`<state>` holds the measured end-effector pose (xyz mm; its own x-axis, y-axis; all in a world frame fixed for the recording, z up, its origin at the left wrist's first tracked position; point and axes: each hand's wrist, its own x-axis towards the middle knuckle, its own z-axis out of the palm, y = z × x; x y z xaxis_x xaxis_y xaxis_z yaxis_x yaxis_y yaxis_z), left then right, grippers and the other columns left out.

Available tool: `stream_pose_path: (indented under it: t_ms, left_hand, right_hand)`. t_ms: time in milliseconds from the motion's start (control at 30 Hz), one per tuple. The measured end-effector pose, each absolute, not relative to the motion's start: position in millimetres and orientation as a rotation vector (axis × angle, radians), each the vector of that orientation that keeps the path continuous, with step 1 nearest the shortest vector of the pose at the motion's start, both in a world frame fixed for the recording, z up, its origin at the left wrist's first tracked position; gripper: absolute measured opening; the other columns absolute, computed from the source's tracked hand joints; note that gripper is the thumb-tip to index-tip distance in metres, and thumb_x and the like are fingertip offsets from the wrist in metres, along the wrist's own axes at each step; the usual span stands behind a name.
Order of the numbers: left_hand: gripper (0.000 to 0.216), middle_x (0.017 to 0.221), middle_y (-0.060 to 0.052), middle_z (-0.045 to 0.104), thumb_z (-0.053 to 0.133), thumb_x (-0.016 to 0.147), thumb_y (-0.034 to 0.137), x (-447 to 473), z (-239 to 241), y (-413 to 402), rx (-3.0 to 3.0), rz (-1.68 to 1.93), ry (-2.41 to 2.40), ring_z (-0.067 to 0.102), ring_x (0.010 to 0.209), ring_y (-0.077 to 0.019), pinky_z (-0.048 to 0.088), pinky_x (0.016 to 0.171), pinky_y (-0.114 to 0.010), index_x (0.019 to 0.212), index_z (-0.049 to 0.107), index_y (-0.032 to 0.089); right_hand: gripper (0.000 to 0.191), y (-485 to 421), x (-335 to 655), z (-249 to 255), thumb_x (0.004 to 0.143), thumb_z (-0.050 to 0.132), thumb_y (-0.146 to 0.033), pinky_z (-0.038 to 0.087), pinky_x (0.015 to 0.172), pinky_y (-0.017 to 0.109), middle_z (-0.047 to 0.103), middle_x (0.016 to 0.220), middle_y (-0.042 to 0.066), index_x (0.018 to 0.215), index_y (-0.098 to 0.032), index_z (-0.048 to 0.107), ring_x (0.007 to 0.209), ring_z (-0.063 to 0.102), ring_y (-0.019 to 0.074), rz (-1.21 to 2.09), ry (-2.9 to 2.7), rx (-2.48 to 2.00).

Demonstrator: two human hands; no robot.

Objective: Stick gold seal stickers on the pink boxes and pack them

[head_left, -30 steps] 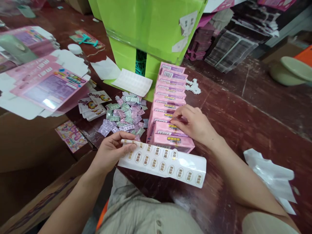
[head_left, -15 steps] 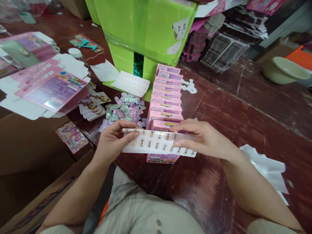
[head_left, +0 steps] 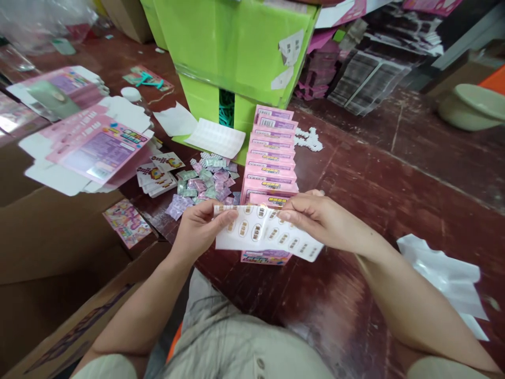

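Observation:
A white sticker sheet with rows of oval, gold-printed labels is stretched between my hands. My left hand pinches its left end between thumb and fingers. Farther right, my right hand grips the upper edge with thumb and fingertips, and the sheet bends near that grip. Just behind the sheet runs a row of pink and purple boxes, stacked one behind another; the sheet covers part of the nearest box. Small green and purple sachets lie in a heap beyond my left hand.
Flattened pink boxes lie at the left beside printed cards. A large lime-green box stands at the back. Crumpled white paper rests near my right forearm. An open cardboard carton is at lower left.
My right hand has closed its fingers more tightly on the sheet's upper edge. The sheet, nearly flat before, is now creased near the middle. The view has shifted slightly.

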<state>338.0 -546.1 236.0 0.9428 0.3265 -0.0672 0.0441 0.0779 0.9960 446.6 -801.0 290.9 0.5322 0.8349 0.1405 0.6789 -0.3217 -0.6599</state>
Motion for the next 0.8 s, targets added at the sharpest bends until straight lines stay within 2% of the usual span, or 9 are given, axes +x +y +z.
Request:
stream_pose_path:
  t_ms: [67,133,167,300,467,567,667,800]
  left_hand:
    - [0.033,0.064,0.0,0.069,0.092,0.071,0.045,340.8,233.0,-544.2,1.486,0.217,0.345,0.057,0.055,-0.0118,0.048,0.052,-0.021,0.067,0.074,0.018]
    - [0.032,0.066,0.0,0.07,0.091,0.071,0.045,343.1,230.2,-541.8,1.485,0.226,0.364,0.058,0.056,-0.0124,0.048,0.053,-0.022,0.07,0.076,0.018]
    - [0.031,0.067,0.0,0.07,0.092,0.071,0.045,344.1,228.8,-540.5,1.485,0.229,0.37,0.058,0.057,-0.0124,0.048,0.053,-0.021,0.071,0.076,0.018]
    - [0.033,0.064,0.0,0.069,0.092,0.071,0.046,346.9,222.0,-534.0,1.474,0.192,0.37,0.055,0.054,-0.0106,0.043,0.05,-0.02,0.069,0.075,0.017]
    - [0.031,0.066,0.001,0.068,0.091,0.074,0.045,348.8,217.4,-525.6,1.472,0.179,0.362,0.055,0.055,-0.0101,0.045,0.051,-0.019,0.074,0.076,0.018]
    - [0.025,0.07,0.0,0.07,0.091,0.075,0.041,350.5,220.8,-523.7,1.472,0.175,0.281,0.06,0.059,-0.012,0.05,0.054,-0.02,0.078,0.077,0.02]
    - [0.02,0.072,-0.001,0.071,0.091,0.076,0.036,353.1,225.0,-523.9,1.466,0.182,0.181,0.063,0.062,-0.0129,0.052,0.056,-0.021,0.078,0.078,0.021]
    - [0.019,0.076,-0.003,0.072,0.09,0.078,0.035,357.0,225.1,-522.3,1.468,0.139,0.116,0.064,0.065,-0.0128,0.052,0.059,-0.02,0.079,0.079,0.019]
  right_hand:
    - [0.037,-801.2,448.2,291.9,0.106,0.053,-0.046,0.036,0.062,0.028,0.06,0.065,-0.003,0.086,-0.02,0.069,0.058,0.05,0.0117,0.34,-1.15,-2.074]
    - [0.029,-801.3,449.7,293.2,0.102,0.063,-0.046,0.04,0.06,0.027,0.068,0.072,-0.002,0.108,-0.02,0.073,0.061,0.056,0.0122,0.36,-1.045,-2.044]
    - [0.027,-801.1,450.3,293.8,0.1,0.067,-0.044,0.042,0.061,0.027,0.071,0.078,-0.001,0.111,-0.02,0.073,0.064,0.06,0.0126,0.351,-1.015,-2.022]
    - [0.018,-799.2,455.0,295.4,0.099,0.069,-0.036,0.051,0.075,0.027,0.076,0.091,0.003,0.092,-0.02,0.073,0.082,0.069,0.0143,0.286,-1.064,-1.898]
    - [0.021,-794.3,481.5,287.9,0.101,0.066,-0.042,0.055,0.084,0.034,0.073,0.109,0.008,0.098,-0.021,0.066,0.099,0.069,0.0198,0.219,-0.876,-1.82]
    - [0.019,-785.5,504.6,274.2,0.097,0.07,-0.039,0.053,0.085,0.037,0.071,0.104,0.007,0.095,-0.021,0.065,0.095,0.066,0.0203,0.141,-0.937,-1.93]
    - [0.012,-774.7,521.4,260.4,0.093,0.072,-0.03,0.049,0.084,0.037,0.068,0.097,0.005,0.092,-0.021,0.064,0.09,0.064,0.0198,0.07,-1.015,-2.115]
    - [0.013,-766.0,527.5,252.2,0.09,0.074,-0.023,0.044,0.083,0.035,0.067,0.1,0.004,0.096,-0.021,0.063,0.09,0.063,0.0209,-0.051,-1.02,-2.324]
